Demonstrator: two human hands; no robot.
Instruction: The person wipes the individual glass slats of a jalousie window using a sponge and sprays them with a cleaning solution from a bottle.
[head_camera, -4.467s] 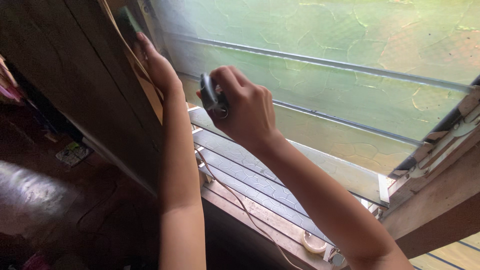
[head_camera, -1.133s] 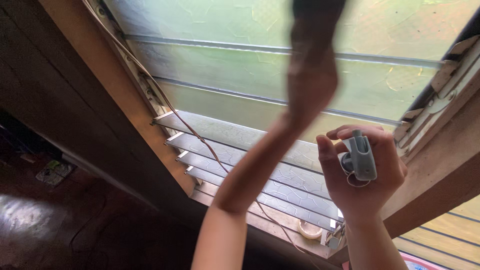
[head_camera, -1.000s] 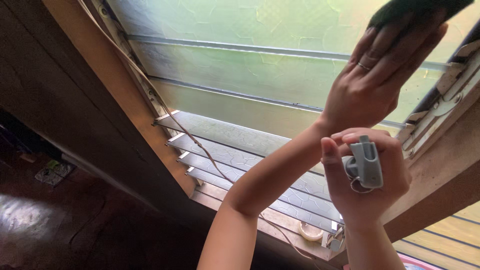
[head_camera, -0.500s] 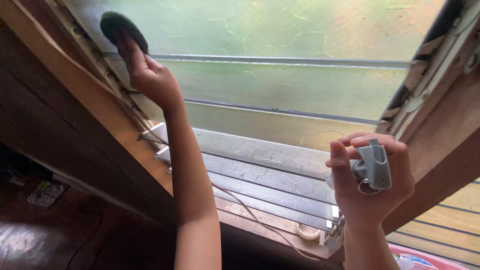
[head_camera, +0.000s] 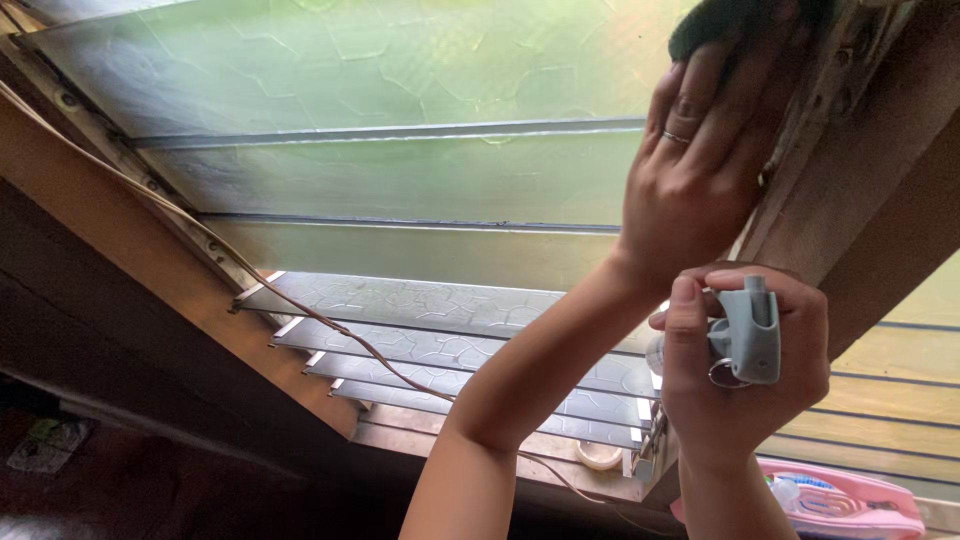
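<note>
My left hand (head_camera: 700, 170) reaches up to the right end of a frosted glass louvre pane (head_camera: 380, 70) and presses a dark green scouring pad (head_camera: 720, 18) against it, beside the wooden window frame (head_camera: 850, 180). A ring shows on one finger. Below it my right hand (head_camera: 740, 380) grips a spray bottle by its grey trigger head (head_camera: 748, 330), nozzle up, held close in front of the frame. Several lower louvre slats (head_camera: 450, 345) lie tilted open under my left forearm.
A thin brown cord (head_camera: 300, 310) runs down the left wooden frame and across the slats to the sill. A small round roll of tape (head_camera: 600, 455) sits on the sill. A pink basin (head_camera: 850, 500) stands at the lower right.
My left hand swept with the pad from the pane's upper left end over to its right end by the frame. My right hand stayed in place with the spray bottle.
</note>
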